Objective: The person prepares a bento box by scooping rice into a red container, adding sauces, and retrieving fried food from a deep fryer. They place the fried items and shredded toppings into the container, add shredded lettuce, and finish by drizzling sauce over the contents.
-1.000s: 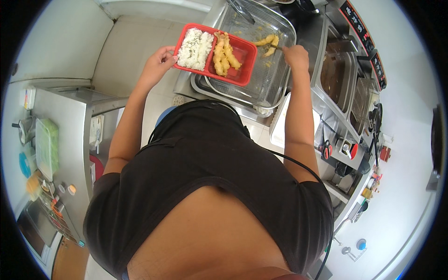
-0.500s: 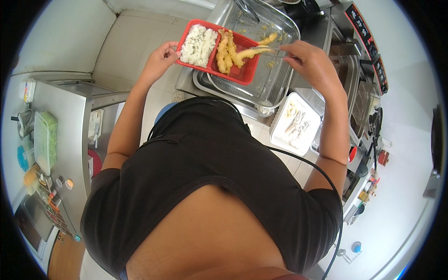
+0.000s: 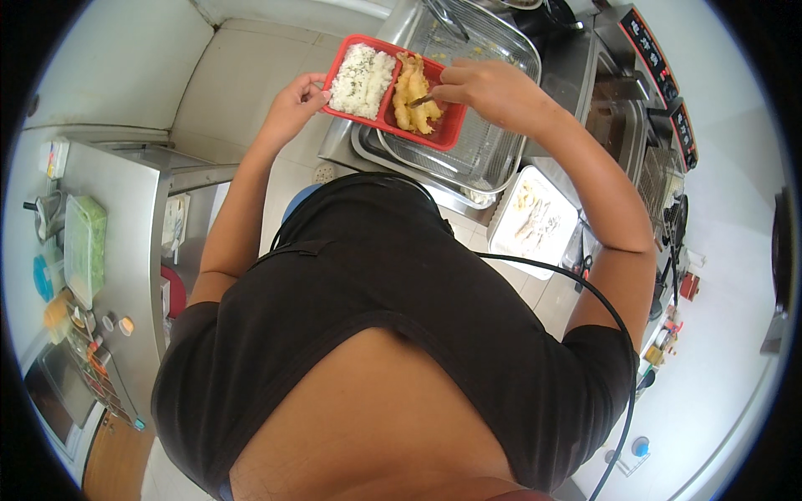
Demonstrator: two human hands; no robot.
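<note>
My left hand (image 3: 298,104) grips the left edge of a red two-compartment lunch box (image 3: 453,127), thumb on the rim. White rice (image 3: 362,82) sprinkled with dark flecks fills its left compartment. Several golden battered fried strips (image 3: 409,73) lie together in the right one. Over that compartment, my right hand (image 3: 484,88) is closed around a thin metal utensil, probably tongs (image 3: 421,101), whose tip touches the strips. The hand hides most of the utensil. Below the box is a large steel wire-mesh tray (image 3: 501,159) with crumbs in it.
A second pair of tongs (image 3: 447,18) rests at the mesh tray's far end. To its right stands a white tray (image 3: 505,215) with food pieces. Deep fryers (image 3: 618,117) line the right side. On the left, a steel counter (image 3: 125,209) bears a clear container of greens (image 3: 86,250).
My right hand has moved left over the lunch box. The fried strip it held at the box's right side now lies beside the others. My left hand keeps its hold on the box.
</note>
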